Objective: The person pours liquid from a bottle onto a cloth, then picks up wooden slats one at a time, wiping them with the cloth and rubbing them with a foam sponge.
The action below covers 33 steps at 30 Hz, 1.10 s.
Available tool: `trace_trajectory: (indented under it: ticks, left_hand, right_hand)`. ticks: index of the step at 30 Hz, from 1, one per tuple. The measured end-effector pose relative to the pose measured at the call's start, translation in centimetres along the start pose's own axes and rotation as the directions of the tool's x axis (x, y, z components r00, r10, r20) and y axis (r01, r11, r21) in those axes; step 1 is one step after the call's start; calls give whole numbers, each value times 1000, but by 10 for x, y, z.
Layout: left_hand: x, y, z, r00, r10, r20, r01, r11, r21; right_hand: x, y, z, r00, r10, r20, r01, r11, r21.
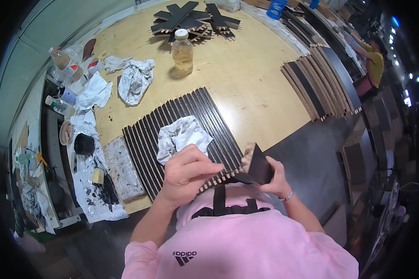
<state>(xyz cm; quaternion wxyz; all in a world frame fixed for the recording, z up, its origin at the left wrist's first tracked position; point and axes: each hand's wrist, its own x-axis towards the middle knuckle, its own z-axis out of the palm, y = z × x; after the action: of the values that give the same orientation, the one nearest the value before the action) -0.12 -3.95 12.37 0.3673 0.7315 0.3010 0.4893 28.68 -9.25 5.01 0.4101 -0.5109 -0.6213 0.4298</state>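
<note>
The pink shirt (246,237) reads "adidas" (185,254), beside its striped logo (185,261)

Strong fisheye bend, black corners; work table (246,88) evenly lit, soft shadows; bright lamps glaring beyond its right

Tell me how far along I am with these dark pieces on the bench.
Possibly done: the crossed pile at the far side, set apart, though I can't confirm it's finished. In hand: one dark piece in your right hand. Probably left: the close-packed row, with a stained cloth lying on it.
</note>
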Motion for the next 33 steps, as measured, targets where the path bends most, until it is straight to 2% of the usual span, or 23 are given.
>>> trace_trajectory:
  ticks: [3, 6, 9, 12, 15, 18, 21, 24, 27, 30, 31, 33]
  left_hand:
    - [1, 0, 2, 1000, 31, -1, -31, 1000, 1]
    - [4, -3, 5, 994, -45, -98, 48, 998, 33]
    - [8, -3, 6, 998, 58, -14, -57, 995, 81]
    - [4, -2, 3, 998, 53, 25, -54, 998, 12]
    - [1, 6, 5, 992, -125, -8, 124, 990, -69]
    - [4, 7, 10, 978, -209, -23, 205, 971, -120]
    - [3, -8, 9, 952, -305, -32, 299, 946, -123]
    - [0, -4, 8, 951, -307, -40, 298, 944, -144]
    - [1, 2, 10, 955, -297, 30, 297, 940, -166]
    - [1, -17, 14, 862, -499, -94, 479, 861, -173]
    - [1, -19, 14, 871, -475, -124, 449, 873, -191]
    - [-2, -23, 15, 883, -440, -163, 398, 887, -235]
  right_hand:
    - [-4, 16, -12, 987, 116, 109, -116, 993, -5]
    - [-5, 16, -11, 991, 105, 81, -105, 994, 4]
    - [2, 5, -6, 994, 106, -2, -106, 994, 37]
    - [2, 3, -6, 995, 86, -59, -84, 996, 32]
    - [4, 8, -10, 995, 92, -48, -93, 996, -17]
    - [5, 6, -12, 997, 74, -25, -75, 995, -60]
    - [6, 2, -10, 994, 91, -68, -96, 993, -72]
    - [3, 3, -13, 994, 91, -63, -99, 987, -130]
    - [2, 2, -14, 993, 103, -54, -109, 984, -142]
    - [3, 8, -13, 998, 17, -55, -21, 996, -87]
    - [6, 6, -14, 991, 132, -27, -129, 988, 85]
    - [13, -3, -21, 933, 352, 72, -350, 844, 407]
